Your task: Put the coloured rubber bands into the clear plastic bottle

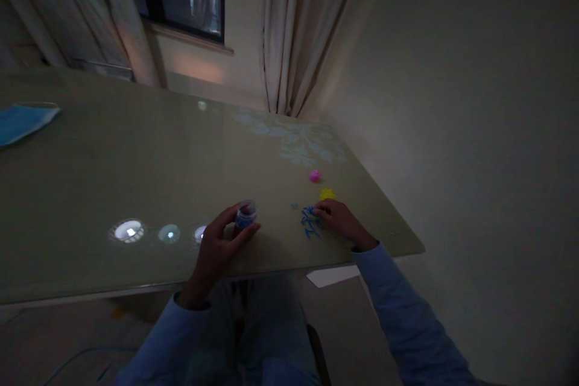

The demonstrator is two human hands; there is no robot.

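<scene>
My left hand (221, 238) is wrapped round a small clear jar (246, 212) with something blue in its lower part. The jar is held upright at the table, its mouth facing up. To the right, my right hand (337, 218) has its fingertips pinched together over a scatter of small blue pieces (310, 222) on the tabletop. What sits between those fingertips is too small and dark to make out. Just beyond that hand lies a yellow clump (327, 193), and farther back a pink lump (315, 175).
The glossy table (149, 175) ends at a right edge beside the wall (461, 132). A blue face mask (25, 122) lies at the far left. A tiny ring-like bit (294, 205) rests left of the blue pieces. Curtains (294, 30) hang behind the table.
</scene>
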